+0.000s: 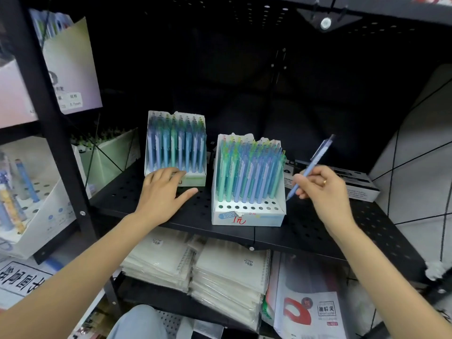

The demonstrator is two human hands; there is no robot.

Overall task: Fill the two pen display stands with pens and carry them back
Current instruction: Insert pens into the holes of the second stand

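Two white pen display stands sit on a black perforated shelf (127, 199). The left stand (195, 181) is packed with blue and green pens. The right stand (247, 217) holds several rows of pens, and its front row of holes is bare. My left hand (163, 189) rests with straight fingers on the front edge of the left stand. My right hand (320, 187) pinches a single blue pen (315, 160), tip down, just right of the right stand.
A long black-and-white box (354, 184) lies on the shelf behind my right hand. White stands with other pens (27, 192) fill the left shelves. Wrapped notebooks (220, 277) are stacked on the lower shelf.
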